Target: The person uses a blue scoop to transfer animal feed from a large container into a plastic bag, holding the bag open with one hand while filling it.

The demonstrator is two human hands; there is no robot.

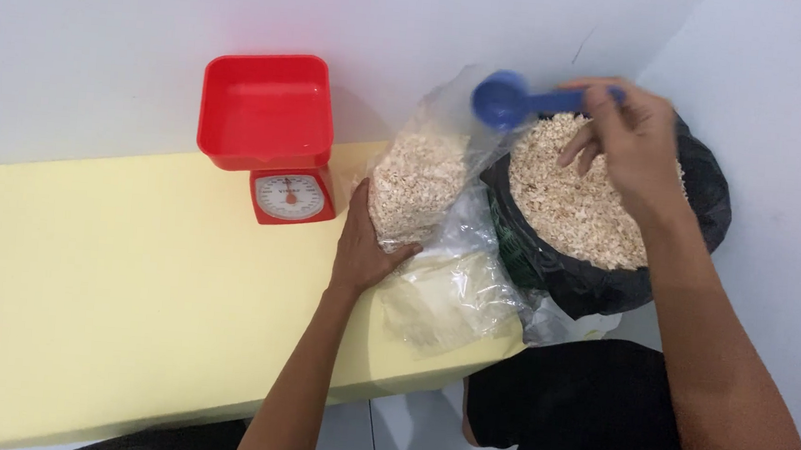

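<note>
My left hand (364, 246) grips the lower side of a clear plastic bag (419, 189) partly filled with pale flakes, standing on the yellow table (133, 291). My right hand (627, 137) holds a blue plastic scoop (503, 101) by its handle, above the mouth of the clear bag and at the rim of a black bag (594, 276) full of the same pale flakes (576, 204). The scoop's bowl faces the camera and looks empty.
A red kitchen scale (271, 131) with a square red tray and a round dial stands at the back of the table, left of the clear bag. More empty clear bags (456, 299) lie under my left hand. White walls enclose the corner.
</note>
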